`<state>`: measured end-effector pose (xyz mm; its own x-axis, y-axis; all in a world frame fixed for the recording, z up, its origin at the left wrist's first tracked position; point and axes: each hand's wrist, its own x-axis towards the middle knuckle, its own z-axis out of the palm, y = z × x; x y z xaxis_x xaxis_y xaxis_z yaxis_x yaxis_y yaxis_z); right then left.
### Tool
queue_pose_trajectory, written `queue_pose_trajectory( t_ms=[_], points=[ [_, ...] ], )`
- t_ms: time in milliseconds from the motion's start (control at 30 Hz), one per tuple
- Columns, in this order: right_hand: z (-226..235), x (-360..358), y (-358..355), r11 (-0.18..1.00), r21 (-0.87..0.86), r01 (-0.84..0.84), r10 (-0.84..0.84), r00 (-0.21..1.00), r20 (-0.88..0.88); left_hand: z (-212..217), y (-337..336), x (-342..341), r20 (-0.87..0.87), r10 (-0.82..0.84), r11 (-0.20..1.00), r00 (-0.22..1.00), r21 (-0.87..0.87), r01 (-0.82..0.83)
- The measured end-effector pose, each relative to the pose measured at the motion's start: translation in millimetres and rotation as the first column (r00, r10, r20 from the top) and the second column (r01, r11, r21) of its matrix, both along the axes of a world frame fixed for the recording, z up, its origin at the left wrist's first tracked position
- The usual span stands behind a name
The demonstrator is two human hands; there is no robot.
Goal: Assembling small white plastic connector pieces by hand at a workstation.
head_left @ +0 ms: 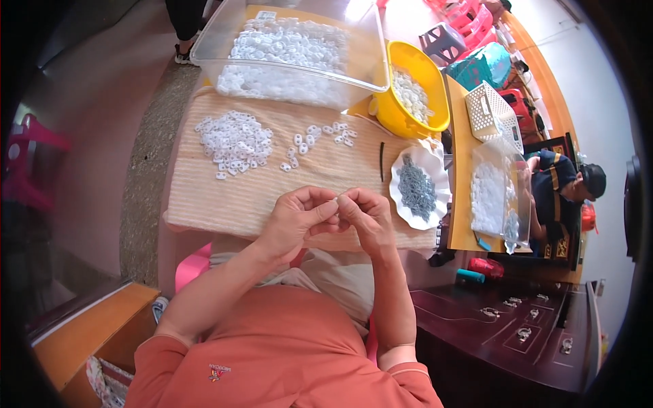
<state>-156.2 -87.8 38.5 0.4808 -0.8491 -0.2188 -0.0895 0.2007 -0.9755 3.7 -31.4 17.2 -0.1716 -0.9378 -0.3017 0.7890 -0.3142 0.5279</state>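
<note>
My left hand and my right hand meet over the near edge of the cloth-covered table. Thumbs and fingertips are pinched together around something small and pale, mostly hidden by the fingers. Beyond my left hand lies a heap of small white plastic pieces with two holes. A few loose white pieces are scattered just past my hands. To the right, a white scalloped dish holds many small grey metal-looking parts. A thin black stick rests beside that dish.
At the table's far side stands a large clear bin full of white pieces, next to a yellow basin with more. On the right, a person sits by another table with a white perforated basket and a clear tub.
</note>
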Motion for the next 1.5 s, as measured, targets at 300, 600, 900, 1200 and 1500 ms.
queue_pose_trajectory(
  t_ms=[300,600,900,1200,1500],
  points=[
    [-13,-45,19,0.832,-0.541,0.123,-0.352,0.871,-0.344,2,3,-5,0.015,-0.052,0.999,0.999,-0.006,0.052],
    [7,-84,8,0.535,-0.783,-0.317,-0.65,0.438,-0.621,1,1,-4,0.049,-0.024,0.998,0.999,0.054,0.022],
    [2,-85,2,0.619,-0.675,-0.401,-0.614,0.29,-0.734,-3,2,-5,0.047,-0.035,0.998,0.998,0.055,0.032],
    [-7,-88,4,0.547,-0.725,-0.418,-0.639,0.351,-0.684,2,2,-5,0.06,-0.024,0.997,0.998,0.08,0.019],
    [-16,-88,8,0.426,-0.841,-0.333,-0.722,0.435,-0.538,0,2,-7,0.077,-0.029,0.996,0.997,0.091,0.022]
  ],
)
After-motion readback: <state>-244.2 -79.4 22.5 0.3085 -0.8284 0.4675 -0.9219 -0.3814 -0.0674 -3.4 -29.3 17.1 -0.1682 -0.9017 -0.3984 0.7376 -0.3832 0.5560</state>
